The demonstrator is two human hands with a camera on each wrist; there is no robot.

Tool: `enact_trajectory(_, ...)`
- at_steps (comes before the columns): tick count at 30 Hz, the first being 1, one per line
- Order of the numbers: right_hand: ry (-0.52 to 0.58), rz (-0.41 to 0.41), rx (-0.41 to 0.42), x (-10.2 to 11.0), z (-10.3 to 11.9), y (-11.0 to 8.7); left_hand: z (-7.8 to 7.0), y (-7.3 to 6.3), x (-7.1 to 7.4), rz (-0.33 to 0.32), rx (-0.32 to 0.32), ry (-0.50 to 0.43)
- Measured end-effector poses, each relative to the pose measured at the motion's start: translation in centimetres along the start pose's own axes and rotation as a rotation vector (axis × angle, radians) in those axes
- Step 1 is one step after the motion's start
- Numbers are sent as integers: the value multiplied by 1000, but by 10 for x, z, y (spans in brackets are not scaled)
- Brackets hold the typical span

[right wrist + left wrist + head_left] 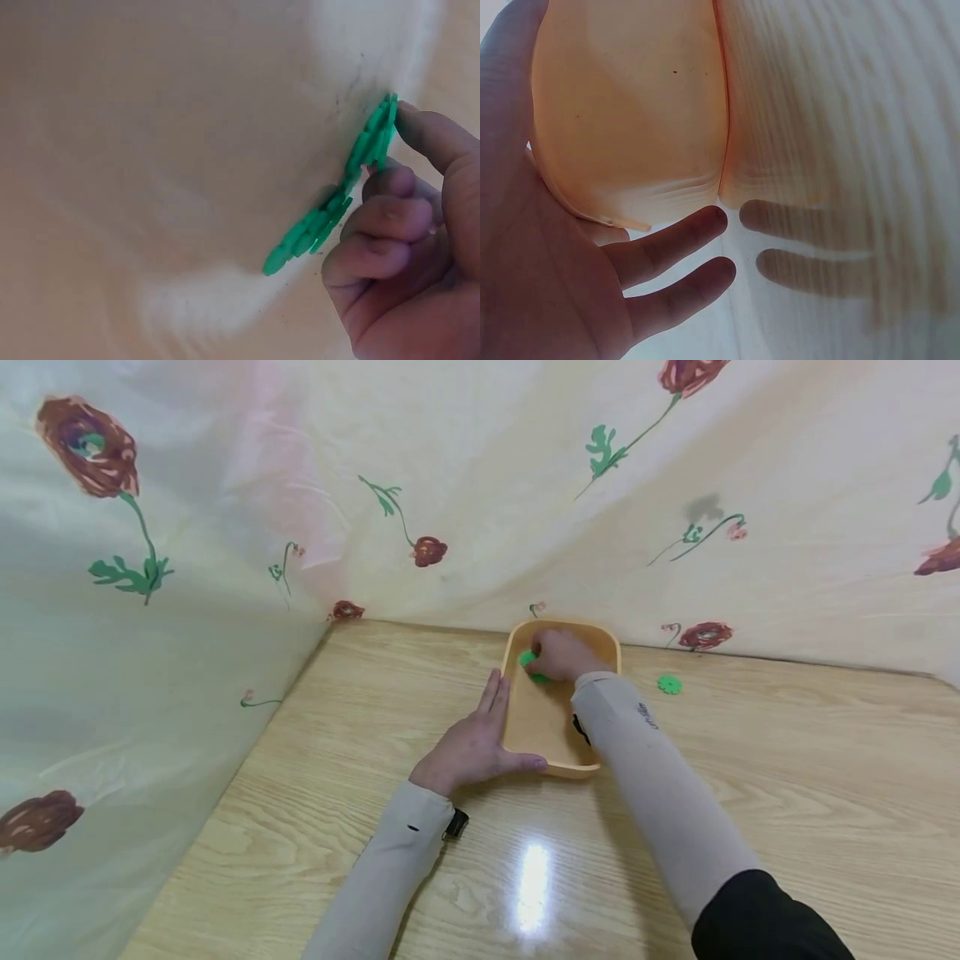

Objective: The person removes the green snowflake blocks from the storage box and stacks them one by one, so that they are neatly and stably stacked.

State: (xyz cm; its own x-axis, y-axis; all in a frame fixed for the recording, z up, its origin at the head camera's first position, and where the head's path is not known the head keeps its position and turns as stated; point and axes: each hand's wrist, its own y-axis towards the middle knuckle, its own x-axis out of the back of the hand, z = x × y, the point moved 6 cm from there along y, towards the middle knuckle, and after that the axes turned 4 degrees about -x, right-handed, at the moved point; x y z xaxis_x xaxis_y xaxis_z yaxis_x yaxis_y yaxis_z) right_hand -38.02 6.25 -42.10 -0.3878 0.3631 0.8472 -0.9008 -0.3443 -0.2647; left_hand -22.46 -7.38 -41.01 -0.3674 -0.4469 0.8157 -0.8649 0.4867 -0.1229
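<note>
Tray (551,727), orange and rounded at the corners, lies on the bench (420,672), its far end near the patterned cloth (487,485). Both of my hands are at it.

My left hand (476,747) is spread wide, fingers straight, gripping nothing. It rests against the tray from outside: fingers along the left side, thumb along the near end at the left corner. The left wrist view shows two fingers extended with a gap between them, and two dark finger shapes on the surface beside them.

My right hand (566,656) reaches inside the tray, toward the far end. Its fingers are curled, pinching a green piece (371,135) at the fingertips. In the right wrist view this piece is tilted up on edge. A second green piece (307,232) sits just beside its lower end, close to the tray floor; whether the two are joined I cannot tell. Both have scalloped edges, and each looks layered; exact count of layers unclear.

One green disc (669,684), notched round its rim, lies flat on the bench to the right of the tray, apart from it.

Pale sleeves (660,785) cover both forearms; black fabric (765,918) shows farther up my right arm. Bright glare (532,889) on the bench, nearer me than the tray.
</note>
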Motion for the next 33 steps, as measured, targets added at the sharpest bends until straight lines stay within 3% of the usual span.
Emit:
enact_trajectory(7,-12,-27,1,3,4,-1,-1,1,1,-3,5,9)
enact_trajectory(21,-35,-134,104,11,10,-2,-1,1,0,-4,0,16)
enact_trajectory(33,145,-211,85,21,15,-7,0,1,-1,-16,-9,28)
